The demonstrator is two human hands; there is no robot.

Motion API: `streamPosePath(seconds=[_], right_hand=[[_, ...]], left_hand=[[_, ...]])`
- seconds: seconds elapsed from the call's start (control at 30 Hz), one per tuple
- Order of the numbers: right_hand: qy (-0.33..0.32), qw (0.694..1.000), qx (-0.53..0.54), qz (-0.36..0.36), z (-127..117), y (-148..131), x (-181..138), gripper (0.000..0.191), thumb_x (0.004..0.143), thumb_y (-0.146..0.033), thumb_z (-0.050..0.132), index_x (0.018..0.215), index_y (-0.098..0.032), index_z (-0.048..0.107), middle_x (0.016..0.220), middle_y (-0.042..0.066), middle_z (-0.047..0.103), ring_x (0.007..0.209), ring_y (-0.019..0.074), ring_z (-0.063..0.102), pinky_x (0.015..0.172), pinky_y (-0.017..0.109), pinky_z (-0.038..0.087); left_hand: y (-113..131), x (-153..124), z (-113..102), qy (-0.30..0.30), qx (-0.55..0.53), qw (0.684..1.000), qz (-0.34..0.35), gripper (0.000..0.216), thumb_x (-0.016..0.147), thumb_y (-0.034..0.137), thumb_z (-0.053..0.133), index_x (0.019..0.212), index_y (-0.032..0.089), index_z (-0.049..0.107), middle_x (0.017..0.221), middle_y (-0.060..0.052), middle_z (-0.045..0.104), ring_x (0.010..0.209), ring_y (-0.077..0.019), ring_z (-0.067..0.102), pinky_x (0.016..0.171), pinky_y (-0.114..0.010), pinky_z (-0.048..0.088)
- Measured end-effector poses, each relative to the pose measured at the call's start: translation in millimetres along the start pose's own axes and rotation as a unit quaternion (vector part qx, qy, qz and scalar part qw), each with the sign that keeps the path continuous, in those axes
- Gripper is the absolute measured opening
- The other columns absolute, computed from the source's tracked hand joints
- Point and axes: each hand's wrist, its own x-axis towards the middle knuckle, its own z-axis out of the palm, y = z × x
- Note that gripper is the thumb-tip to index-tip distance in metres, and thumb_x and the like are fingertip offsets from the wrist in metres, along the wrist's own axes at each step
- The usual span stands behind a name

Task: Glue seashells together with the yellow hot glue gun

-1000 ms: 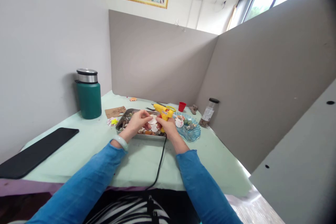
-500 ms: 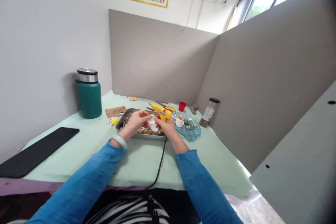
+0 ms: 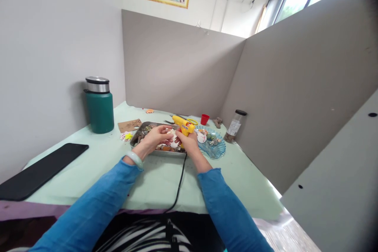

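My right hand (image 3: 190, 141) is wrapped round a yellow hot glue gun (image 3: 183, 125), whose nozzle points away to the upper left. A black cord hangs from it toward the table's front edge. My left hand (image 3: 156, 138) is bent, with its fingertips at a small pale, flat piece (image 3: 173, 136) between the two hands. My right thumb is close to that piece too; fingers partly hide it. Under both hands lies a metal tray (image 3: 138, 145) of mixed shells and small bits. Beside my right hand is a blue glass plate (image 3: 217, 151) holding a white disc (image 3: 202, 138) and small shells.
A green bottle (image 3: 100, 112) and a black flat slab (image 3: 44, 171) are on the left. Behind the tray lie a brown card (image 3: 130, 125), scissors (image 3: 191, 121) and a red cup (image 3: 204, 119). A lidded jar (image 3: 234, 126) stands right. Grey partitions (image 3: 183, 63) enclose the table.
The glue gun has shifted slightly right and down. My left fingers have changed position around the pale piece, covering more of it. The things on the table have stayed in place.
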Motion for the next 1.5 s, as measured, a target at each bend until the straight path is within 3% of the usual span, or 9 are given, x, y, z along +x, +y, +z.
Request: streamPosePath(seconds=[0.1,0.23,0.8,1.13,1.5], right_hand=[[0.008,1.0,-0.01,-0.003,0,2,1,0.019,0.068,-0.033,0.065,0.079,-0.018,0.063,0.053,-0.004,0.061,0.046,0.0126,0.061,0.043,0.02,0.046],[0.017,1.0,-0.012,-0.005,0,4,2,0.019,0.068,-0.032,0.065,0.08,-0.018,0.063,0.057,-0.003,0.063,0.046,0.012,0.061,0.042,0.019,0.044],[0.017,1.0,-0.024,-0.01,-2,2,1,0.022,0.068,-0.036,0.067,0.08,-0.018,0.064,0.059,-0.003,0.062,0.042,0.009,0.053,0.044,0.02,0.043],[0.039,0.998,-0.043,-0.019,-1,-2,-3,0.025,0.069,-0.039,0.069,0.079,-0.017,0.065,0.054,-0.004,0.057,0.042,0.0091,0.05,0.045,0.021,0.042],[0.03,0.997,-0.056,-0.037,-2,-2,-4,0.028,0.072,-0.042,0.069,0.082,-0.017,0.066,0.056,-0.004,0.059,0.044,0.0088,0.052,0.047,0.021,0.042]], left_hand=[[-3,3,-2,-0.017,-0.012,0.999,-0.029,0.032,0.067,0.019,0.082,0.092,0.009,0.065,0.081,-0.008,0.07,0.066,-0.0139,0.068,0.062,-0.024,0.056],[-6,5,-3,0.042,0.0,0.999,-0.022,0.023,0.069,0.016,0.08,0.085,0.011,0.064,0.076,-0.006,0.069,0.061,-0.0135,0.067,0.056,-0.022,0.055],[-2,-1,2,0.048,0.027,0.998,0.015,0.036,0.069,0.04,0.081,0.085,0.014,0.062,0.064,0.0,0.063,0.054,-0.012,0.064,0.052,-0.022,0.053],[-4,-1,4,0.051,0.069,0.993,0.08,0.039,0.067,0.045,0.079,0.086,0.013,0.065,0.061,0.002,0.062,0.044,-0.0101,0.057,0.046,-0.023,0.049],[4,-7,10,0.055,0.063,0.992,0.09,0.036,0.068,0.044,0.078,0.082,0.016,0.06,0.061,0.001,0.062,0.053,-0.0153,0.065,0.053,-0.026,0.054]])
